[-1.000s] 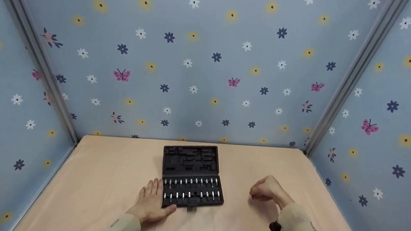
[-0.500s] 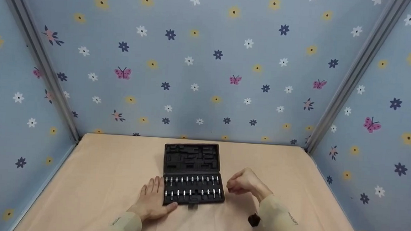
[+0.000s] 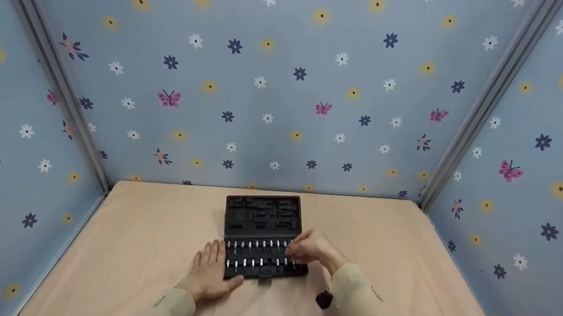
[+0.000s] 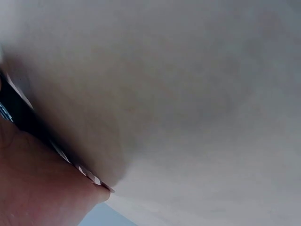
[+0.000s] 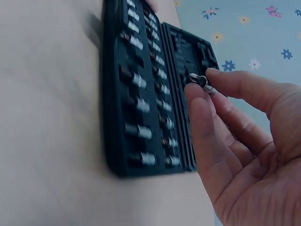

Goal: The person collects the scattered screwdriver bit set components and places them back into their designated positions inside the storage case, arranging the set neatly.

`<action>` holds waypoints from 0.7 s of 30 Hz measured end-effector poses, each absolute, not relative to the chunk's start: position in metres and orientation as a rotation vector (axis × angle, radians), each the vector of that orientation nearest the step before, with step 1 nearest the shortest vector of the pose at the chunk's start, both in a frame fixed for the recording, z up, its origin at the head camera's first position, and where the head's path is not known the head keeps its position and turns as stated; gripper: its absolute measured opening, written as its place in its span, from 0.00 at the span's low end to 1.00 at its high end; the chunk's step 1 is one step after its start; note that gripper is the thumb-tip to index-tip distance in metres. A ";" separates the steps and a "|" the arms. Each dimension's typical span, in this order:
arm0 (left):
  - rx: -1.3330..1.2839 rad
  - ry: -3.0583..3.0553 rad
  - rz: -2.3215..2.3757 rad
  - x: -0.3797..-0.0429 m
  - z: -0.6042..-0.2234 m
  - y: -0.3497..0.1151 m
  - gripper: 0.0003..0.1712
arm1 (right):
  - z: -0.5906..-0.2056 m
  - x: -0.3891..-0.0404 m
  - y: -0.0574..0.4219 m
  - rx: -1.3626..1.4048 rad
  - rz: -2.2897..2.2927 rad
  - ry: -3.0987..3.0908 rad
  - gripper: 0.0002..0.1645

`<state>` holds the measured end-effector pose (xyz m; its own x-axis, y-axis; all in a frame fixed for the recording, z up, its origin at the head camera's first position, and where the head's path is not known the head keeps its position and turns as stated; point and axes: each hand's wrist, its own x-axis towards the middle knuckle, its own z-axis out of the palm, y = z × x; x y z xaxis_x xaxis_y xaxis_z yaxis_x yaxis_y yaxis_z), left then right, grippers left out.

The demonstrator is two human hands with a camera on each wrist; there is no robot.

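An open black plastic case (image 3: 262,234) lies on the table, its lid tipped back. Two rows of silver bit sockets (image 3: 253,263) fill its base, with a gap near the middle of the front row. My left hand (image 3: 206,273) rests flat along the case's left side, fingers straight, thumb at the front left corner. Over the right part of the base is my right hand (image 3: 312,248). In the right wrist view, its thumb and fingertips pinch a small silver bit socket (image 5: 200,81), raised above the case. The left wrist view shows mostly blurred cloth and part of the left hand (image 4: 47,183).
A pale peach cloth (image 3: 160,228) covers the table. Blue flowered panels (image 3: 285,94) enclose the back and both sides, with grey metal posts (image 3: 490,102) at the corners. The case's latch tab (image 3: 264,280) sticks out at the front.
My right hand has moved left from the bare cloth to above the case's right side, holding the bit socket. The left hand has stayed in place.
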<state>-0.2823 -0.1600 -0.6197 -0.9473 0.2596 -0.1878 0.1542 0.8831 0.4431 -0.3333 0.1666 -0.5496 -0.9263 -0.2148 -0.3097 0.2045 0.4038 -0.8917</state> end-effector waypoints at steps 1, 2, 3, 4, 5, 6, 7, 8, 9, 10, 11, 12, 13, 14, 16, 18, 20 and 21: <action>0.315 2.811 0.629 -0.282 -0.620 -0.160 0.76 | -0.550 -0.333 0.163 -0.012 -1.535 2.280 0.06; 0.317 2.813 0.627 -0.283 -0.620 -0.159 0.76 | -0.551 -0.333 0.159 -0.013 -1.538 2.273 0.06; 0.315 2.813 0.620 -0.283 -0.620 -0.159 0.76 | -0.553 -0.333 0.156 -0.012 -1.541 2.266 0.06; 0.318 2.816 0.617 -0.283 -0.619 -0.158 0.75 | -0.554 -0.333 0.153 -0.010 -1.548 2.261 0.06; 0.317 2.817 0.616 -0.283 -0.619 -0.158 0.75 | -0.555 -0.332 0.149 -0.004 -1.553 2.254 0.06; 0.319 2.820 0.617 -0.283 -0.619 -0.158 0.75 | -0.557 -0.332 0.146 0.001 -1.559 2.252 0.06; 0.319 2.822 0.620 -0.282 -0.619 -0.158 0.75 | -0.558 -0.331 0.143 0.005 -1.558 2.250 0.06; 0.316 2.825 0.622 -0.282 -0.620 -0.158 0.75 | -0.559 -0.331 0.139 0.011 -1.557 2.253 0.06; 0.312 2.825 0.624 -0.282 -0.620 -0.158 0.75 | -0.561 -0.330 0.136 0.018 -1.555 2.257 0.06; 0.314 2.828 0.628 -0.282 -0.621 -0.158 0.75 | -0.562 -0.330 0.133 0.027 -1.553 2.263 0.06; 0.312 2.827 0.631 -0.283 -0.622 -0.159 0.75 | -0.564 -0.329 0.130 0.036 -1.549 2.271 0.06; 0.313 2.830 0.632 -0.283 -0.622 -0.159 0.74 | -0.565 -0.329 0.127 0.045 -1.547 2.281 0.06; 0.311 2.831 0.634 -0.283 -0.623 -0.159 0.74 | -0.567 -0.328 0.124 0.055 -1.545 2.288 0.06; 0.310 2.833 0.634 -0.283 -0.623 -0.159 0.74 | -0.568 -0.328 0.121 0.065 -1.545 2.299 0.06; 0.307 2.835 0.633 -0.283 -0.622 -0.159 0.74 | -0.571 -0.327 0.115 0.090 -1.548 2.315 0.05; 0.304 2.834 0.631 -0.282 -0.622 -0.158 0.74 | -0.573 -0.326 0.110 0.125 -1.550 2.336 0.05; 0.301 2.834 0.630 -0.282 -0.621 -0.158 0.74 | -0.575 -0.326 0.106 0.162 -1.547 2.358 0.05; 0.300 2.833 0.630 -0.282 -0.621 -0.158 0.74 | -0.576 -0.325 0.105 0.177 -1.542 2.373 0.06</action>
